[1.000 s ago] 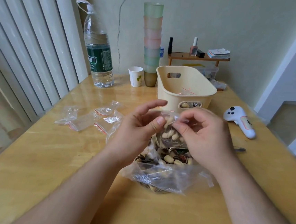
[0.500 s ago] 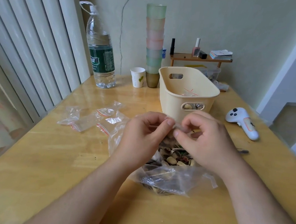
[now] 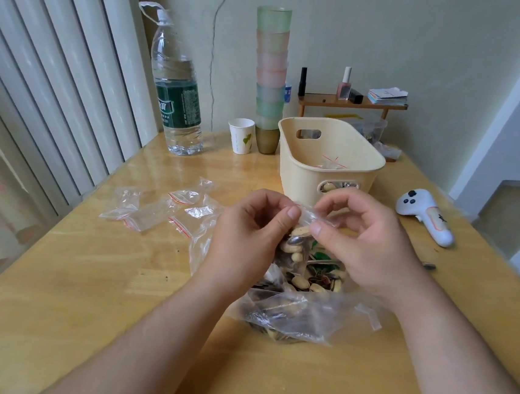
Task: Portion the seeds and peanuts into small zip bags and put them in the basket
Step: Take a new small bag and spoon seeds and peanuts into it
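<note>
**Head view: a full little bag that might pop open**

The head view shows both hands up over the counter (image 3: pixel 54 272). The left hand (image 3: pixel 248 237) and the right hand (image 3: pixel 362 238) each pinch the top edge of a small zip bag (image 3: pixel 299 232) with curled fingers and thumb. The bag has peanuts and seeds in it and hangs over the big bag of seeds and peanuts (image 3: pixel 292 314).

I think they are pressing the zip closed. If the strip does not close all the way, nuts may fall out when the bag is dropped in. A seed stuck in the zip could stop it closing.

The basket (image 3: pixel 299 175) sits just behind the hands with a few bags inside. Empty zip bags (image 3: pixel 156 209) lie to the left.
</note>
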A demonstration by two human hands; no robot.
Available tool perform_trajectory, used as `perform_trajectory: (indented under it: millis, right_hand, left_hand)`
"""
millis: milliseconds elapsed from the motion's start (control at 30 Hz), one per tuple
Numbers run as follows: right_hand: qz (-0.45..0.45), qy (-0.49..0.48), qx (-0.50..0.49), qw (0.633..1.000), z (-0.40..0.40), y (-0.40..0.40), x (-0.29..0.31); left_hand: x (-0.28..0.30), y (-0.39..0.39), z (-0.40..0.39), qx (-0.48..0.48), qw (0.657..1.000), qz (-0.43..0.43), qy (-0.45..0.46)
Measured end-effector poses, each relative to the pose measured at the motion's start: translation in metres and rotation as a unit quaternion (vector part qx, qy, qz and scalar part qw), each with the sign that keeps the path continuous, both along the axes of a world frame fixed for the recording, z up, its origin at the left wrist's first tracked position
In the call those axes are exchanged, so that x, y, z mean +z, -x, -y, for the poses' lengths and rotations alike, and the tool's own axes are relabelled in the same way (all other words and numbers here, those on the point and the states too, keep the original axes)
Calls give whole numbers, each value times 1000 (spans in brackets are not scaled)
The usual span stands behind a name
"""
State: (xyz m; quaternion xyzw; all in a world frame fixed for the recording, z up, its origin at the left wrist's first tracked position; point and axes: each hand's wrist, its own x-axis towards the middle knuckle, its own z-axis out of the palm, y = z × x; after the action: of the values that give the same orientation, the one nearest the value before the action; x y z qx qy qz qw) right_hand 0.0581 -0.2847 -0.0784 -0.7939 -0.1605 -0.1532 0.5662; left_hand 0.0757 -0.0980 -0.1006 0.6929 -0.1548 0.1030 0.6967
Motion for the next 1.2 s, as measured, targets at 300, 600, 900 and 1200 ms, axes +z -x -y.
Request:
perform_trajectory:
  millis: [300, 600, 900, 1200]
  right_hand:
    - [19, 105, -23, 994, -6, 1, -5]
    - [12, 10, -72, 997, -7, 0, -9]
    - [-79, -205, -21, 975, -19, -5, -10]
    - [-95, -227, -15, 969, -17, -8, -15]
  left_hand:
    - [9, 2, -1, -57, 989, -95, 98]
    - [5, 2, 2, -139, 979, -121, 91]
    - [7, 1, 5, -79, 968, -127, 203]
    - [6, 1, 6, -68, 961, -150, 222]
